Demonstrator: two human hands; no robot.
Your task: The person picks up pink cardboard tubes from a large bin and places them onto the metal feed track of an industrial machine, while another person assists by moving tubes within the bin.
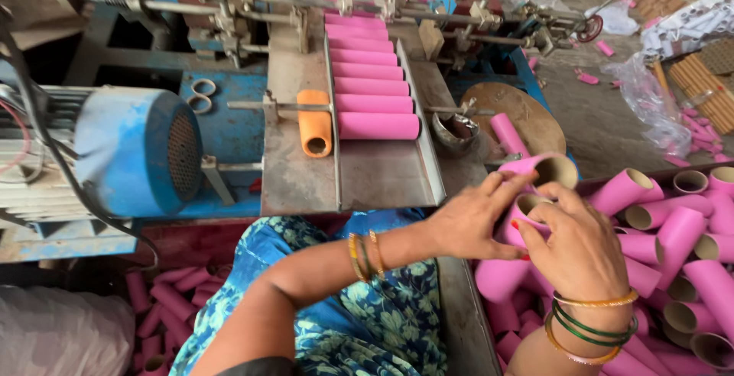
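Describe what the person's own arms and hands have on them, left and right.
Both arms are bare, no sleeves or gloves. The left hand has a few thin gold and green bangles at the wrist. The right hand has a larger stack at the wrist: thin gold bangles above and below several green ones. A fingernail on the right hand is painted red. No rings can be made out.

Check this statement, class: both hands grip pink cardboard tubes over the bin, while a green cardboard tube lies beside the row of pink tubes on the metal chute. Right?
Not quite. In the head view, the lone cardboard tube beside the row of pink tubes on the metal chute is orange, not green. The rest holds.
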